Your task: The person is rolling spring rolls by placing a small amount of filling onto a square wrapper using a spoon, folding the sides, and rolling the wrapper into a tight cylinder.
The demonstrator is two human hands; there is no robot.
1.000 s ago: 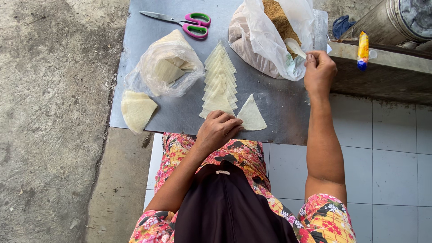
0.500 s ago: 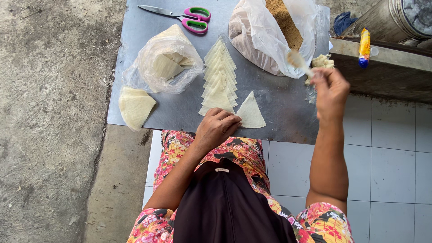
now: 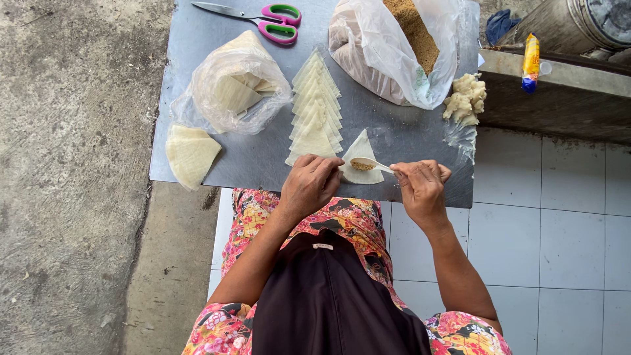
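A small white spoon (image 3: 374, 164) carrying a heap of brown, grainy filling rests over a single triangular pastry wrapper (image 3: 363, 160), thin, pale and matte, lying flat near the front edge of the grey metal sheet (image 3: 263, 164). The right hand (image 3: 420, 187) has its fingers closed around the spoon's handle, pinching it at the far end so the bowl points left over the wrapper. The left hand (image 3: 310, 185) lies curled, fingertips pressing on the wrapper's left edge; it clasps nothing, only pins the sheet of dough down.

Just beyond the left hand's fingertips runs an overlapping row of the same triangular wrappers (image 3: 315, 105), fanned like shingles away from the person. To the left of that hand sits a crumpled clear plastic bag (image 3: 230, 89) with more folded wrappers inside, and further left a loose stack of wedge-shaped wrappers (image 3: 190, 152) hangs over the sheet's edge. Beyond the spoon hand stands a larger translucent bag (image 3: 394, 52), open, holding coarse brown crumbs. To the right of it lies a lumpy, off-white clump of dough (image 3: 467, 98) on a scrap of film. Scissors (image 3: 263, 16) with pink and green handles lie at the far edge of the sheet. The sheet spans rough concrete and white tiles.
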